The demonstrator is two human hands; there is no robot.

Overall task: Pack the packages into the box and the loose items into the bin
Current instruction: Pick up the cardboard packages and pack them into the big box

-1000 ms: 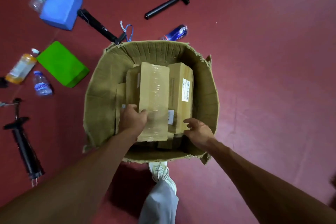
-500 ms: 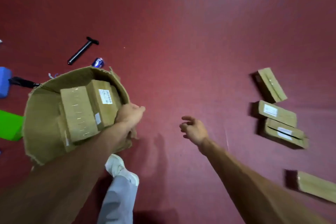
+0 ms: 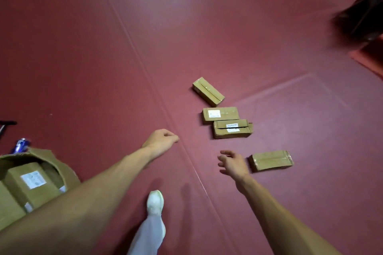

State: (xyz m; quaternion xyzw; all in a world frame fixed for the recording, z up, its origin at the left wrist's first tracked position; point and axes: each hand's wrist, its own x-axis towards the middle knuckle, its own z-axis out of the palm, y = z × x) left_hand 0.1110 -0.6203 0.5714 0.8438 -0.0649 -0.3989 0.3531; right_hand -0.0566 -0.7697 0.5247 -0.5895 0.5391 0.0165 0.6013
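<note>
Both arms are stretched out over the red floor (image 3: 99, 72). The left hand (image 3: 160, 141) is held with fingers loosely curled, nothing in it. The right hand (image 3: 233, 163) is spread wide and empty, just beside a taped cardboard package (image 3: 271, 160). Three more packages (image 3: 220, 114) are laid farther off (two close against each other). The cardboard box (image 3: 44, 154), at lower left, is seen holding labelled packages (image 3: 27, 184).

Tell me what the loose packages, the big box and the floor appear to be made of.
Packages: brown cardboard, matte, with folded edges; the glossy strips on them look like clear tape. Box: brown cardboard too, matte, its rim torn and ragged. Floor: dark red sheet, smooth with a faint sheen and raised seams, probably vinyl or rubber; the picture cannot settle which.
</note>
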